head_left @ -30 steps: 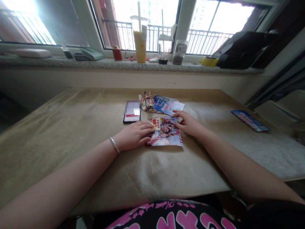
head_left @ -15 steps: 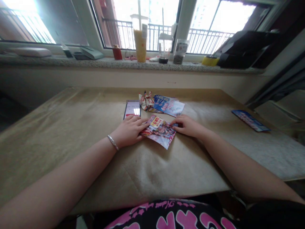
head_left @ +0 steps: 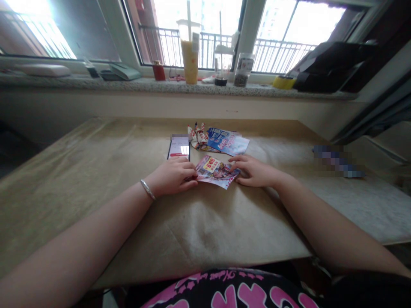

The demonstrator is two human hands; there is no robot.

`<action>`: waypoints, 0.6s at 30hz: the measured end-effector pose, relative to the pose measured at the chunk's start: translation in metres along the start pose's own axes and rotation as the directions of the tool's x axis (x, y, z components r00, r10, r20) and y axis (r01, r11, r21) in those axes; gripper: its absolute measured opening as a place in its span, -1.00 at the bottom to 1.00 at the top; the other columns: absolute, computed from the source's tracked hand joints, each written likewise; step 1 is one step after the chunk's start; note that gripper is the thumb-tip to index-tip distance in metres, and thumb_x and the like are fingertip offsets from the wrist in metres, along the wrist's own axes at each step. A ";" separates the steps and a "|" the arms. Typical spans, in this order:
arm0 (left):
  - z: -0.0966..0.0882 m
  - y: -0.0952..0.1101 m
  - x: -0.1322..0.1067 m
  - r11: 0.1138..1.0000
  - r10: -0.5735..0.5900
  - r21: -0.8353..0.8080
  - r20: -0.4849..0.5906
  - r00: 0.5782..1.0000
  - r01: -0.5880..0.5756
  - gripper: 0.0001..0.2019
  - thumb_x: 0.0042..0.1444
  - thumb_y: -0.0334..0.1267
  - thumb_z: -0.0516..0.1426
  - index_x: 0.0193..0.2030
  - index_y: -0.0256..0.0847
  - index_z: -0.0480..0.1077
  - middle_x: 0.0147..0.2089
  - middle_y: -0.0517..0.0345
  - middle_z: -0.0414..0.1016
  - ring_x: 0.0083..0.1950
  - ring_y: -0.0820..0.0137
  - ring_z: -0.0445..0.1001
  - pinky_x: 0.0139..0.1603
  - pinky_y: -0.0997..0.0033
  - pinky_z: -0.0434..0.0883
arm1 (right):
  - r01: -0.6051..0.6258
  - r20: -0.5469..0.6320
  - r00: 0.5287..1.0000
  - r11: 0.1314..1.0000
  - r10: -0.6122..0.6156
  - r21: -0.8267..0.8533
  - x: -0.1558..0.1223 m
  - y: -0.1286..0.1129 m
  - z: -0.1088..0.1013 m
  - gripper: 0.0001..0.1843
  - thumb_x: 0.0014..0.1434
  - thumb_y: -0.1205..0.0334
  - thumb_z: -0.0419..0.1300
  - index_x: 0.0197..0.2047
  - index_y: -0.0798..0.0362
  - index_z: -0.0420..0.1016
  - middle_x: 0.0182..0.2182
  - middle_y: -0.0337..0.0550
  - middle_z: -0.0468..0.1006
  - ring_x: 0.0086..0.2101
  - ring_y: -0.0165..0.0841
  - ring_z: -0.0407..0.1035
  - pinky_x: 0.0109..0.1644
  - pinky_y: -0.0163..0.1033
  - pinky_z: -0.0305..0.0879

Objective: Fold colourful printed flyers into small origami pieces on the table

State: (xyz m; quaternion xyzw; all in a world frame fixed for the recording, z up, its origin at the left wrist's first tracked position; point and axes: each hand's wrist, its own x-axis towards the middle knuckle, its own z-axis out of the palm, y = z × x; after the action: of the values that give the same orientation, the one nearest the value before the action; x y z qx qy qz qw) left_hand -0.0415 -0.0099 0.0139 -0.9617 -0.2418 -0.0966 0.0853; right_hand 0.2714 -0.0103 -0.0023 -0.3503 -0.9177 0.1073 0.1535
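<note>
A printed paper flyer (head_left: pixel 212 173) with a yellow price patch lies on the table between my hands, its near edge curving. My left hand (head_left: pixel 175 174), with a silver bangle at the wrist, has its fingers and thumb closed at the flyer's left edge. At the right edge, my right hand (head_left: pixel 257 170) has its fingers spread, with the fingertips touching the paper and the thumb apart. Just beyond my left fingers is a phone (head_left: pixel 179 146) with a lit screen. Folded striped paper (head_left: pixel 198 136) stands beside a fanned stack of blue flyers (head_left: pixel 227 141).
A beige cloth covers the table (head_left: pixel 154 226). Toward the right lies a blurred flat item (head_left: pixel 337 161). Along the windowsill (head_left: pixel 128 85) stand a tall drink cup (head_left: pixel 190 60), a red jar (head_left: pixel 158 71), clear containers (head_left: pixel 242 70), yellow tape (head_left: pixel 284 81) and a black bag (head_left: pixel 324 68).
The flyer's near corner has drawn back away from me and its near edge now bends. My left hand has shifted slightly left and its thumb shows. My right fingers have spread.
</note>
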 end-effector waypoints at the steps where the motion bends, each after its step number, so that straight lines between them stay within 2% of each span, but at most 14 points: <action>1: 0.000 0.000 0.000 1.000 -0.001 -0.005 -0.002 1.000 0.001 -0.67 0.26 -0.06 -0.02 -0.19 -0.16 0.51 -0.18 0.06 0.52 -0.14 0.30 0.42 -0.03 0.27 0.32 | 0.007 -0.009 1.000 1.000 -0.007 0.002 0.001 -0.002 0.000 -0.73 0.06 0.26 0.22 -0.13 0.00 0.51 0.05 -0.02 0.40 0.03 -0.18 0.30 0.15 -0.02 0.23; 3: 0.000 0.001 0.001 1.000 -0.010 0.003 -0.020 1.000 0.010 -0.64 0.29 -0.07 -0.05 -0.22 -0.17 0.52 -0.21 0.07 0.54 -0.17 0.32 0.43 -0.05 0.28 0.33 | 0.006 -0.031 0.999 1.000 -0.006 0.003 0.003 -0.004 0.001 -0.81 0.13 0.18 0.18 -0.19 0.01 0.53 -0.06 -0.02 0.48 -0.06 -0.23 0.36 0.08 -0.07 0.28; 6: 0.002 0.002 0.002 0.999 -0.040 0.028 -0.054 0.998 0.041 -0.59 0.31 -0.13 -0.11 -0.33 -0.20 0.51 -0.31 0.07 0.53 -0.24 0.34 0.43 -0.12 0.31 0.34 | -0.028 -0.059 0.998 0.999 0.027 -0.017 0.006 -0.006 0.002 -0.82 0.17 0.16 0.15 -0.27 0.03 0.54 -0.23 -0.05 0.52 -0.17 -0.27 0.39 -0.04 -0.15 0.32; 9: 0.007 0.003 0.003 0.986 -0.155 0.043 -0.074 0.985 0.159 -0.63 0.30 -0.18 -0.11 -0.33 -0.23 0.46 -0.40 0.07 0.49 -0.33 0.36 0.42 -0.27 0.38 0.33 | -0.070 -0.085 0.994 0.997 0.066 -0.043 0.008 -0.007 0.005 -0.80 0.19 0.16 0.13 -0.28 0.05 0.55 -0.31 -0.04 0.52 -0.23 -0.27 0.37 -0.12 -0.18 0.31; 11: 0.009 0.005 0.004 0.959 -0.280 0.009 -0.102 0.955 0.282 -0.73 0.26 -0.22 -0.07 -0.21 -0.25 0.43 -0.38 0.08 0.49 -0.37 0.38 0.43 -0.35 0.43 0.31 | -0.116 -0.102 0.989 0.992 0.111 -0.040 0.010 -0.008 0.007 -0.79 0.19 0.17 0.12 -0.24 0.04 0.56 -0.31 -0.05 0.52 -0.23 -0.27 0.37 -0.12 -0.19 0.29; 13: 0.011 0.008 0.005 0.939 -0.343 -0.039 -0.106 0.933 0.341 -0.76 0.23 -0.22 -0.02 -0.07 -0.24 0.37 -0.37 0.10 0.50 -0.38 0.38 0.44 -0.39 0.45 0.30 | -0.195 -0.120 0.974 0.981 0.190 -0.026 0.013 -0.011 0.009 -0.78 0.19 0.17 0.12 -0.20 0.04 0.56 -0.31 -0.07 0.53 -0.24 -0.29 0.37 -0.14 -0.22 0.28; 16: 0.010 0.011 0.007 0.936 -0.349 -0.079 -0.102 0.932 0.342 -0.61 0.21 -0.22 0.02 0.17 -0.22 0.22 -0.34 0.12 0.50 -0.37 0.36 0.46 -0.36 0.44 0.33 | -0.333 -0.150 0.933 0.943 0.328 -0.011 0.018 -0.015 0.013 -0.75 0.19 0.15 0.10 -0.18 0.07 0.54 -0.34 -0.10 0.54 -0.31 -0.33 0.36 -0.23 -0.27 0.25; 18: 0.010 0.013 0.008 0.940 -0.338 -0.087 -0.111 0.935 0.329 -0.52 0.19 -0.23 0.05 0.25 -0.21 0.12 -0.29 0.09 0.51 -0.33 0.34 0.47 -0.32 0.42 0.37 | -0.392 -0.175 0.906 0.920 0.385 -0.009 0.021 -0.018 0.016 -0.73 0.18 0.14 0.11 -0.15 0.07 0.53 -0.33 -0.10 0.54 -0.34 -0.34 0.36 -0.26 -0.28 0.24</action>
State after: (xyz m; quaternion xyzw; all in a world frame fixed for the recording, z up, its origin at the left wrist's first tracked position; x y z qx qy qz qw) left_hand -0.0268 -0.0149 0.0042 -0.9012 -0.3922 -0.1774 0.0503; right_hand 0.2402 -0.0111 -0.0071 -0.5369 -0.8153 0.0855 0.1991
